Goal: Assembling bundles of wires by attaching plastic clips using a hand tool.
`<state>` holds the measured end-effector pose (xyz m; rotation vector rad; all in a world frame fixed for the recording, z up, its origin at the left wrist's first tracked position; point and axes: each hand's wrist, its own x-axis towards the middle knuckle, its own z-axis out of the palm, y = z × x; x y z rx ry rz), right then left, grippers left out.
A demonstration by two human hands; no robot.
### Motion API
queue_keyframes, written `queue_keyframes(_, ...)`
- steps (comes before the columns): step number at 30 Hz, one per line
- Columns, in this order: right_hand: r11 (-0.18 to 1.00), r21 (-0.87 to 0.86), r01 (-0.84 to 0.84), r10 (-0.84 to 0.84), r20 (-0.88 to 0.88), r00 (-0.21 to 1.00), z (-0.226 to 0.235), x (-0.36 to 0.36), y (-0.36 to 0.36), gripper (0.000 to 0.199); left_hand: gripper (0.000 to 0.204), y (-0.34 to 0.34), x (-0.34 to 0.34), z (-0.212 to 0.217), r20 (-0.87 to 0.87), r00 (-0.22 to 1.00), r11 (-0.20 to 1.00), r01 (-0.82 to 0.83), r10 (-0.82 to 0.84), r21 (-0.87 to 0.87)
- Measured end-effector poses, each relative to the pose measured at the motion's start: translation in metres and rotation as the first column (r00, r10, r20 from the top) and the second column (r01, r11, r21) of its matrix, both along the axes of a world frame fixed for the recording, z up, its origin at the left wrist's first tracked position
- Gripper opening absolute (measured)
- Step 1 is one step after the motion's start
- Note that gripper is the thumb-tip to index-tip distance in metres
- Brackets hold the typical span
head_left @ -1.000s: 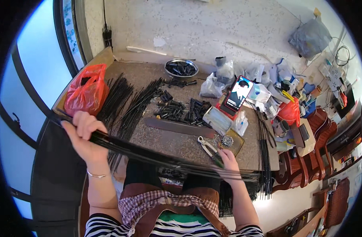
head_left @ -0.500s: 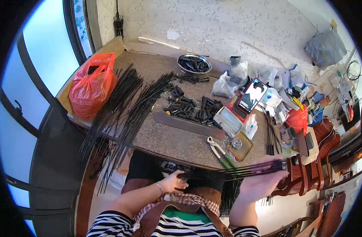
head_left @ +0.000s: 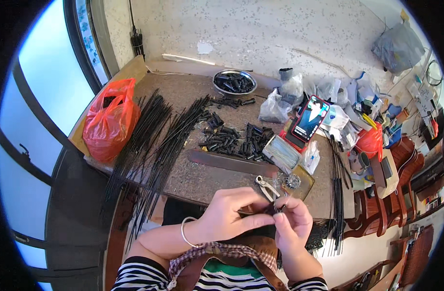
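Note:
My left hand (head_left: 231,213) and my right hand (head_left: 292,223) meet over the table's front edge, closed, fingertips together. Between them is a small dark piece (head_left: 273,208), mostly covered by the fingers, so its kind does not show. Just beyond the hands lie pincers (head_left: 263,185), their handles hidden behind my fingers. A tangle of small shiny metal bits (head_left: 293,181) rests on a yellowish tray (head_left: 307,183) beside them. Thin black rods (head_left: 337,208) hang over the table's edge to the right of my right hand.
More long black rods (head_left: 139,136) spread across the table's left, beside a red plastic bag (head_left: 110,126). Short black parts (head_left: 227,138) lie in heaps behind a flat dark bar (head_left: 231,162). Beyond stand a metal bowl (head_left: 234,92) of similar parts and a lit phone (head_left: 310,118).
The bundle of black rods has left my hands; more rods now lie at the table's right edge. My hands have come together, the right moving leftward, around a small dark piece.

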<state>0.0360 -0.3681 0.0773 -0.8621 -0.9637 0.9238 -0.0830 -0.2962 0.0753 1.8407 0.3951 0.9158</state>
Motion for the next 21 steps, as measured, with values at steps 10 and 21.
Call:
queue_keyframes(10, 0.957, -0.044, -0.286, 0.278, -0.134, 0.951, -0.014, 0.062, 0.030, 0.017, 0.028, 0.030, 0.057, -0.020, 0.044, 0.999, 1.000, -0.007, 0.005, 0.028)
queue_keyframes(21, 0.960, -0.154, 0.234, -0.269, -0.269, 0.925, -0.018, 0.093, 0.060, 0.013, 0.010, 0.219, 0.165, -0.107, -0.425, 0.789, 0.768, -0.091, 0.444, 0.634)
